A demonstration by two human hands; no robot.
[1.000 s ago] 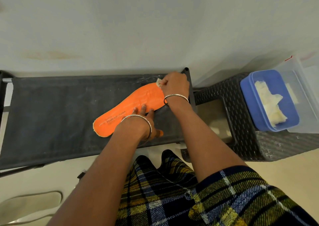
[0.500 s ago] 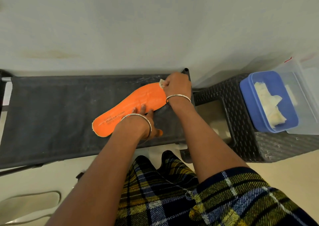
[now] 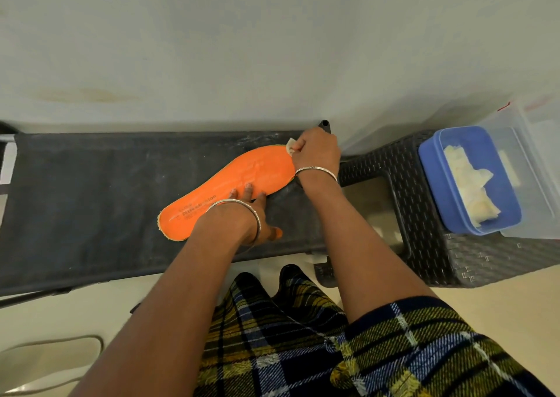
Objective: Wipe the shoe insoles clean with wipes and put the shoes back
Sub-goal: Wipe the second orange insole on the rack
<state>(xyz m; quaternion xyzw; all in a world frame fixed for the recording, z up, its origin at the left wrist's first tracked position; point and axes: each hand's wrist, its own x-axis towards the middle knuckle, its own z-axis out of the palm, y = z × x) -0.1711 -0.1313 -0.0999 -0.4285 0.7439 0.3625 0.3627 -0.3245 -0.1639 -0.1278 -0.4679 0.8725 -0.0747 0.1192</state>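
Both forearms reach fwd from the lower edge of the view, over a plaid garment [image 3: 303, 336], to a dark fabric shelf [image 3: 91, 199] set against a pale wall. The orange insole [image 3: 242, 178] lies flat on the shelf's right half, printed side up, running diagonally: heel end twd the shelf's front edge, toe end twd the far right corner. L arm comes in from lower left, wrist bent down w/ a thin bangle [image 3: 236, 202] on it. The left hand [image 3: 257, 215] is spread flat, fingers straight, fingertips pressing on the insole's near edge approx mid-length, thumb out to the side on the fabric. R arm runs up from lower right, wrist also bangled. The right hand [image 3: 316, 151] sits at the toe end near the far right corner, knuckles up, fingers curled tight round a small pale wipe [image 3: 290, 146]; only a corner of the wipe shows past the fingers, touching the insole's toe edge. Just beside the shelf's right end stands a dark woven stool [image 3: 424, 245]. On its right part sits a blue tub [image 3: 430, 169], lid off, w/ more pale wipes [image 3: 466, 184] inside, and a clear plastic box [image 3: 539, 154] touches the tub's right side.
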